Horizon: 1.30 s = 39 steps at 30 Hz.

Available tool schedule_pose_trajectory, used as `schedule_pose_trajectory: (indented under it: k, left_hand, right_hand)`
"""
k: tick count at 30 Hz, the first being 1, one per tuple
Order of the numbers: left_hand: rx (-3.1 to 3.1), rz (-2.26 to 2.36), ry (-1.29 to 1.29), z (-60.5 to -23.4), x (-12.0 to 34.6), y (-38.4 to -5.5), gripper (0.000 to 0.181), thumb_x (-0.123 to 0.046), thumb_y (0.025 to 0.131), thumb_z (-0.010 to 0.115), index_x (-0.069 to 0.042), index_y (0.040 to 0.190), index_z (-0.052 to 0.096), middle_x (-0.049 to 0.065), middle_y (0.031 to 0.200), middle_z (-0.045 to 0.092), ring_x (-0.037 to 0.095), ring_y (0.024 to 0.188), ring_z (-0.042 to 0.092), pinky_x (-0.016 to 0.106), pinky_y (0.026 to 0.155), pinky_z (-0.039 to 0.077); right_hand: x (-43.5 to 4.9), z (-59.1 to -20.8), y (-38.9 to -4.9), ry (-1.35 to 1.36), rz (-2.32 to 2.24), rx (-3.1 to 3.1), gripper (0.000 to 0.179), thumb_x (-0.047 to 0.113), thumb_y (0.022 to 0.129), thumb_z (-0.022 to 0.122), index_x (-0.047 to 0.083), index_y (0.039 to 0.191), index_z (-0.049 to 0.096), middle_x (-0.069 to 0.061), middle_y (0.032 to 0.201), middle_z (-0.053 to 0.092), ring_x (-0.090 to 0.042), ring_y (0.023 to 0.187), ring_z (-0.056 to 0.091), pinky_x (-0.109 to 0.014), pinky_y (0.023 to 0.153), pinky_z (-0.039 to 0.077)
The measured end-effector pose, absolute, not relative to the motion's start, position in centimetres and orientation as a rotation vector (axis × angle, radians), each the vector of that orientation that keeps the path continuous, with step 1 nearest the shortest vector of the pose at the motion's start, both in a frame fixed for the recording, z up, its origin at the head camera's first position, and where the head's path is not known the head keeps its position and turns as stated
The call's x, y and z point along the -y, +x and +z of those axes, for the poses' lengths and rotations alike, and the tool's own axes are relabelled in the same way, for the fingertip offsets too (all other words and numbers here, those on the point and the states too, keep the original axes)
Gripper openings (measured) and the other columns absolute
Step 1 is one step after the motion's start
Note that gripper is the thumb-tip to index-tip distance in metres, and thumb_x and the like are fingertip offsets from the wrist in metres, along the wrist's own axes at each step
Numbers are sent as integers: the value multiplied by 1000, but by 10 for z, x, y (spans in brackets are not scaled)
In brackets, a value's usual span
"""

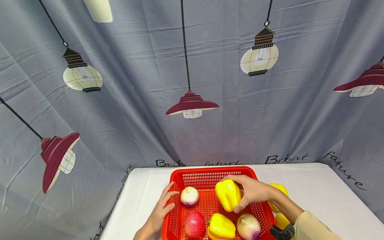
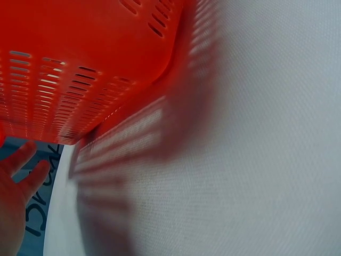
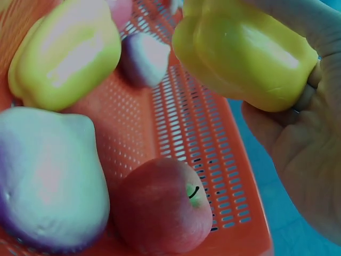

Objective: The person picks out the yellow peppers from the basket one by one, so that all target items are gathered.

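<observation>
While L grip (image 1: pixel 158 212) touches bskt (image 1: pixel 210 169), wide R grip (image 1: pixel 253 190) holds pepper (image 1: pixel 226 194).

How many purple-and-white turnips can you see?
2: a smaller turnip at the far left of the red basket, a bigger turnip nearer, toward its right. Others may be hidden.

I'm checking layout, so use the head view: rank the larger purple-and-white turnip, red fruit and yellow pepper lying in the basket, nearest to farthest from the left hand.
From the left hand:
1. Red fruit, left side of the basket.
2. Yellow pepper, near the middle.
3. Larger turnip, right side.
</observation>
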<state>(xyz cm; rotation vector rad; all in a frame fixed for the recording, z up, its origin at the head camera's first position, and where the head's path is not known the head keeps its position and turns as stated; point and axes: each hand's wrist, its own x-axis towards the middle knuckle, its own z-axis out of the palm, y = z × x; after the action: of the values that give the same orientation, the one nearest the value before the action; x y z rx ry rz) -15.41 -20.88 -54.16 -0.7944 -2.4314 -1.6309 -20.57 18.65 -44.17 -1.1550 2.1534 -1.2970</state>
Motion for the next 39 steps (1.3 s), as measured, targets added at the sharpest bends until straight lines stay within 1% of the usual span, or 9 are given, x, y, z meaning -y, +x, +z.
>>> schedule_pose_trajectory:
  k: [6, 11, 16, 18, 21, 28, 32, 35, 39]
  left_hand:
    - [2425, -1645, -797, -541, 208, -154, 36, -10, 101, 44, 1, 134, 56, 19, 165, 16, 48, 146, 16, 30, 106, 38]
    - [2435, -1643, -766, -541, 207, -154, 36, -10, 101, 45, 0, 133, 57, 16, 165, 17, 46, 146, 17, 30, 106, 38]
    - [2450, -1652, -741, -540, 207, -154, 36, -11, 100, 45, -1, 133, 58, 15, 165, 18, 45, 147, 17, 31, 105, 39]
    - [2463, -1652, -727, -539, 206, -153, 37, -12, 100, 46, -2, 133, 58, 14, 166, 18, 44, 147, 17, 31, 106, 38]
    - [2482, -1641, -707, -538, 207, -153, 37, -14, 100, 46, -3, 133, 58, 12, 166, 18, 42, 148, 17, 31, 107, 36]
    - [2454, -1617, -769, -538, 207, -155, 37, -10, 100, 45, -1, 134, 57, 15, 165, 18, 44, 147, 18, 32, 107, 37]
    - [2462, -1623, -760, -537, 205, -156, 37, -8, 99, 44, -1, 134, 57, 15, 165, 18, 43, 147, 18, 32, 107, 37]
    - [2473, -1631, -741, -538, 205, -156, 38, -8, 99, 44, -1, 134, 57, 15, 165, 18, 43, 147, 18, 32, 106, 39]
    - [2485, -1638, -729, -538, 205, -156, 38, -9, 99, 45, -1, 134, 57, 14, 165, 18, 43, 148, 17, 32, 106, 39]
  right_hand:
    - [-197, -443, -196, -1054, -1483, -2013, 75, 16, 75, 87, 16, 142, 51, -12, 114, 65, -30, 97, 64, -40, 81, 56]
    - [-212, -447, -188, -976, -1621, -1935, 75, 7, 78, 82, 9, 144, 47, -20, 121, 62, -33, 104, 63, -40, 89, 54]
    - [-230, -451, -184, -968, -1784, -1818, 72, 0, 79, 76, 0, 143, 43, -26, 127, 58, -35, 111, 62, -41, 94, 53]
    - [-238, -454, -183, -997, -1833, -1770, 72, -2, 79, 73, -2, 144, 41, -28, 127, 56, -36, 110, 62, -43, 93, 54]
    - [-253, -457, -181, -1001, -1875, -1721, 71, -4, 81, 68, -1, 145, 38, -26, 128, 56, -34, 109, 62, -44, 93, 54]
    - [-288, -464, -170, -1028, -1935, -1625, 70, -9, 83, 58, -1, 147, 33, -20, 128, 57, -32, 105, 64, -43, 90, 55]
    - [-313, -473, -163, -1014, -1939, -1583, 69, -9, 84, 53, 2, 150, 32, -18, 135, 55, -33, 111, 63, -44, 95, 52]
    - [-336, -482, -156, -958, -1946, -1548, 68, -5, 87, 51, 7, 151, 35, -15, 139, 55, -31, 114, 62, -43, 98, 51]
    - [-367, -494, -144, -786, -1956, -1557, 61, 7, 92, 57, 20, 150, 44, -7, 136, 59, -25, 113, 62, -41, 98, 51]
